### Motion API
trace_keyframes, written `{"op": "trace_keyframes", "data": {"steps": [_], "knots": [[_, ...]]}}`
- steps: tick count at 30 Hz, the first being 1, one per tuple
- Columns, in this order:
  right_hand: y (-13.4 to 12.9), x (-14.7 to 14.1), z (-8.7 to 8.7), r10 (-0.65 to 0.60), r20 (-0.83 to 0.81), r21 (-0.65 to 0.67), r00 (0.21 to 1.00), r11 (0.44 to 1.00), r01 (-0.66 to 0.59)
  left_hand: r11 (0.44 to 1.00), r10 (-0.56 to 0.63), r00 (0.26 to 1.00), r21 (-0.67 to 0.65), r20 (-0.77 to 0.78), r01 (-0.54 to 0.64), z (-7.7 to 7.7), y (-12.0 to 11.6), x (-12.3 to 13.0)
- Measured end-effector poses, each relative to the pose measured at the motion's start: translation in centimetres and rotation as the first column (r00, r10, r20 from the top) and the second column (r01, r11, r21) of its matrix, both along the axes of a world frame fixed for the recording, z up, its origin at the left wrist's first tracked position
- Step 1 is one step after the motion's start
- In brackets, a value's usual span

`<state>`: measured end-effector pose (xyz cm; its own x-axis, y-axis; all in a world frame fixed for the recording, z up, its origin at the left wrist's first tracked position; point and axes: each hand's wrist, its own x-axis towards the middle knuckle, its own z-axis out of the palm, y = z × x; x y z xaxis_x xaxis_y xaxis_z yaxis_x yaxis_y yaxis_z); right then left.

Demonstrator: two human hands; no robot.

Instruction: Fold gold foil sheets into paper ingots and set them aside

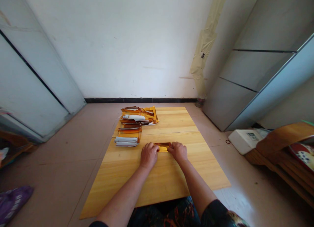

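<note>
Between my two hands, a small shiny amber-brown sheet (163, 148), perhaps film or foil, lies on the wooden board (196, 169). My left hand (149, 155) pinches its left end, fingers closed. At the opposite end, my right hand (178, 151) grips it with curled fingers. Beyond my left hand rest several white folded strips (126, 141). Past them are folded amber pieces (130, 131) and a heap of amber wrappers (150, 112) with white paper among them.
A white wall (137, 50) with a dark skirting strip stands behind the board. To the right are a grey cabinet (235, 86), a white foam box (245, 140) and wooden furniture (277, 148). A purple bag (14, 202) lies on the floor at the left.
</note>
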<state>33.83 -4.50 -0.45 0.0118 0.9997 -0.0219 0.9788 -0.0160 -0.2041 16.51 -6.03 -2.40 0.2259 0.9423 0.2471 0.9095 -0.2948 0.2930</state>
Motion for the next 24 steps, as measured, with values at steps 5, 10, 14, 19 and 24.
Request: {"op": "trace_keyframes", "data": {"steps": [5, 10, 14, 19, 24], "knots": [[-0.3, 0.1, -0.5, -0.036, -0.046, 0.072, 0.998, 0.997, 0.039, 0.991, -0.089, 0.983, 0.081, -0.162, 0.103, 0.4, -0.5, 0.3], [-1.0, 0.0, -1.7, 0.151, 0.024, 0.281, 0.988, 0.948, -0.152, 0.976, -0.181, 0.945, 0.068, -0.272, 0.206, 0.5, -0.7, 0.7], [-1.3, -0.3, -2.4, 0.225, 0.094, 0.358, 0.970, 0.901, -0.244, 0.983, -0.151, 0.944, 0.054, -0.294, 0.174, 0.4, -1.2, 0.7], [-1.4, -0.2, -2.6, 0.313, 0.094, 0.324, 0.945, 0.888, -0.326, 0.982, -0.142, 0.952, 0.079, -0.273, 0.169, -0.2, -1.8, 0.5], [-1.4, 0.1, -2.3, 0.223, -0.014, 0.271, 0.975, 0.939, -0.210, 0.980, -0.139, 0.962, 0.107, -0.234, 0.168, -0.4, -2.0, 0.7]]}}
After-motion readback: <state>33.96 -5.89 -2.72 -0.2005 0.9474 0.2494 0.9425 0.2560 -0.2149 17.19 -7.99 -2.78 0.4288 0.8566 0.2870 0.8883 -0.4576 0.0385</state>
